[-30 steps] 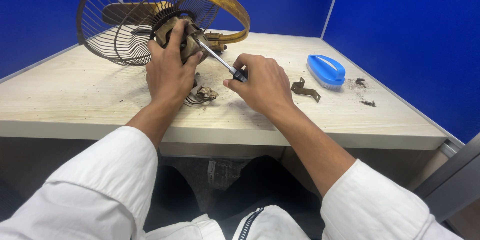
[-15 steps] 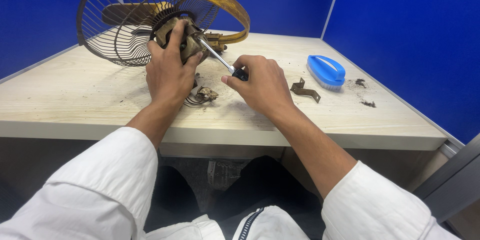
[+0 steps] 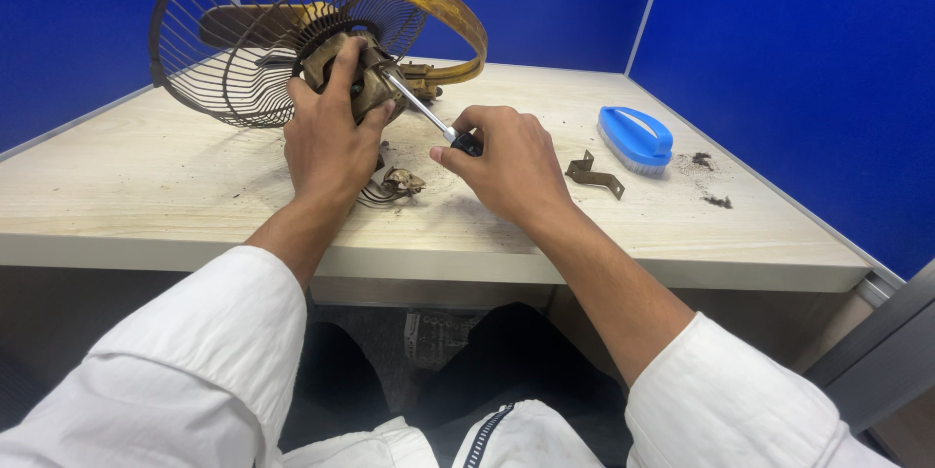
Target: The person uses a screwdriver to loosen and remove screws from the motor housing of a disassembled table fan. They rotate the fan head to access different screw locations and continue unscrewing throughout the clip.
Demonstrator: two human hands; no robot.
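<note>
Still unchanged: left hand fingers gripping fan motor, right hand fingers around screwdriver.

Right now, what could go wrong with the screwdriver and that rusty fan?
The screwdriver tip presses into the fan motor right beside the left hand, so a slip could jab the fingers. The wire cage is tilted on the table, held only by that hand, and might roll. Rusty bits lie near the right hand and could scratch it.

A rusty, yellowed fan lies tilted on its cage, a screwdriver slanting into its dirty motor housing.
</note>
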